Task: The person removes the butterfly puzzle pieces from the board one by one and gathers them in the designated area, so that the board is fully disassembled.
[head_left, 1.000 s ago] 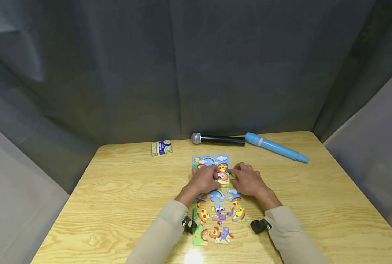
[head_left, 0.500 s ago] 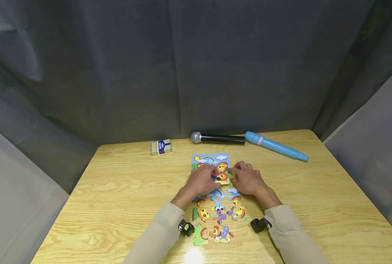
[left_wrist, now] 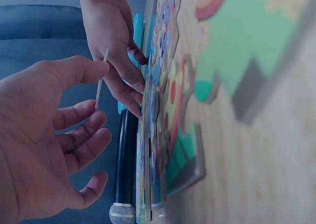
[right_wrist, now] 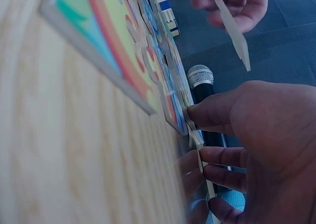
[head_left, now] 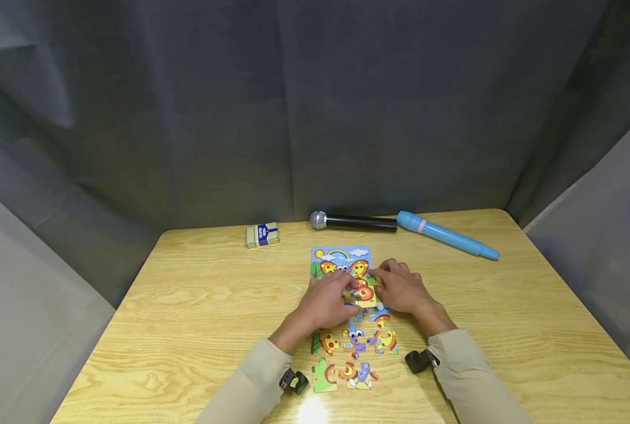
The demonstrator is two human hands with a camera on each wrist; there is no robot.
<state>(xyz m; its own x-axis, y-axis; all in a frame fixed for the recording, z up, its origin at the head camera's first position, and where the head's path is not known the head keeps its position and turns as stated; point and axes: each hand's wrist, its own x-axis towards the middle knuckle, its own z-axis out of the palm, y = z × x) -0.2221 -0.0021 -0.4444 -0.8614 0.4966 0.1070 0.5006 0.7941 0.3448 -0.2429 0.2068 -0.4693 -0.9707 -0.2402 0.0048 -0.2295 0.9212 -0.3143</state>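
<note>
My left hand (head_left: 325, 300) pinches a puzzle piece (head_left: 367, 295) with a red and yellow swirl between thumb and forefinger. In the left wrist view this piece (left_wrist: 101, 80) shows edge-on, raised off the board, the other fingers spread below it. Beneath lies the puzzle board (head_left: 339, 255), with a butterfly, rainbow and sun printed on it. My right hand (head_left: 402, 287) touches the board's right edge with its fingertips; in the right wrist view the thumb (right_wrist: 212, 110) rests at the near pieces. Part of the board is hidden under my left hand.
Loose puzzle pieces lie in rows nearer me, among them a purple face piece (head_left: 356, 340), a wing piece (head_left: 385, 341) and a green corner piece (head_left: 323, 378). Behind stand a blue-labelled striped bundle (head_left: 263, 234), a black microphone (head_left: 360, 223) and a blue pen-shaped tube (head_left: 447, 235).
My left hand has lifted the puzzle piece off the board and drawn it slightly nearer me, uncovering more of the printed butterfly. The right hand stays at the board's edge.
</note>
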